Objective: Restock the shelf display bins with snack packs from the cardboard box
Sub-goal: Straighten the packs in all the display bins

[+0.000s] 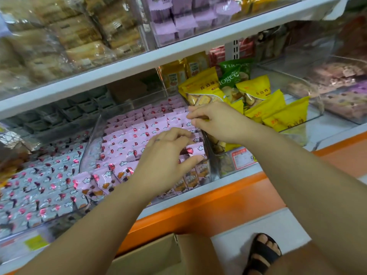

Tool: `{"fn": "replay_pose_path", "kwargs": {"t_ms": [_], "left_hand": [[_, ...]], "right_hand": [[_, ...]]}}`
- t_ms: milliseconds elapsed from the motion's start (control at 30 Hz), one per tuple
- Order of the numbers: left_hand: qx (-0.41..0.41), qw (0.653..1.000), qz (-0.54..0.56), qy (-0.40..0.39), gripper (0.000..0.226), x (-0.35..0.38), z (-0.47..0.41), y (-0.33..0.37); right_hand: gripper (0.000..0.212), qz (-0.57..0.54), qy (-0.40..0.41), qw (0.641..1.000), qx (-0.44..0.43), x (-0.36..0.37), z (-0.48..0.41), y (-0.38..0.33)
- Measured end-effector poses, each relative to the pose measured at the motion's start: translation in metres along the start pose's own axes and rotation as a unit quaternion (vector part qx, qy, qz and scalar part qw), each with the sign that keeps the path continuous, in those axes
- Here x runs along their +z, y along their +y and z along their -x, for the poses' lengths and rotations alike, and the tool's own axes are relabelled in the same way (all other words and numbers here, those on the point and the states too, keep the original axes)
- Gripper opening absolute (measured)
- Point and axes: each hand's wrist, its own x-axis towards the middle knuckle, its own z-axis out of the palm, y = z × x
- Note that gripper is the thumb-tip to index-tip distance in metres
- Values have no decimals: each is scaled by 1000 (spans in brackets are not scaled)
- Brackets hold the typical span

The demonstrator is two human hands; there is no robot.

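Packs in grey wrap (39, 185) fill the left bin. Next to it, the middle bin (89, 147) holds pink packs (135, 133) standing on edge in rows that run across the bin. The left hand (164, 161) is above the front right part of this bin, with thumb and curled fingers gripping one pink pack (195, 150). The right hand (216, 122) is farther back at the right wall, its fingertips (191, 116) closed narrow on the edge of the pink packs there. Yellow bags (278, 114) stand in the bin to the right. The box (158, 253) is low, under the left forearm. I think the held pack must turn parallel to the rows, and the left hand is nearer to the front gap.
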Motion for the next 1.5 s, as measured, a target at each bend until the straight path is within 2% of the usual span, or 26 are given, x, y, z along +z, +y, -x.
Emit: {"fn": "replay_pose_path", "kwargs": {"t_ms": [200, 400, 567, 667, 767, 867, 967, 1100, 1200, 1300, 1367, 1433, 1500], "left_hand": [[-21, 998, 52, 18, 38, 2, 5, 6], [-43, 996, 75, 21, 35, 3, 8, 11], [-63, 997, 36, -41, 34, 2, -7, 10], [-77, 994, 79, -19, 34, 5, -17, 10], [-87, 993, 86, 2, 23, 10, -22, 7], [-56, 997, 46, 15, 16, 13, -19, 6], [0, 1000, -20, 12, 23, 16, -9, 2], [71, 997, -34, 18, 33, 17, -4, -9], [68, 997, -36, 13, 22, 17, -13, -12], [56, 998, -38, -11, 24, 15, -18, -10], [47, 998, -29, -18, 26, 9, -16, -6], [53, 998, -9, 33, 24, -4, -9, -3], [44, 992, -27, 115, 26, -20, 3, -12]], "right_hand": [[28, -7, 1, 1000, -7, -2, 1, -1], [27, -6, 2, 1000, -12, -3, 2, -2], [28, 9, 5, 1000, -13, -1, 0, -1], [28, 10, 15, 1000, -21, -2, 1, 0], [27, 5, 16, 1000, -24, -2, 0, 0], [27, 3, 13, 1000, -21, -1, 1, 2], [26, -8, 13, 1000, -18, 0, 1, 3], [26, -11, 18, 1000, -15, 0, 0, 3], [26, -4, 19, 1000, -17, 1, 0, 2], [26, 17, 26, 999, -11, 3, 1, 0], [26, 31, 61, 997, -18, 5, 3, -3], [28, 49, 111, 992, -41, 8, 8, -10], [29, 64, 98, 990, -78, 15, 15, -25]]}}
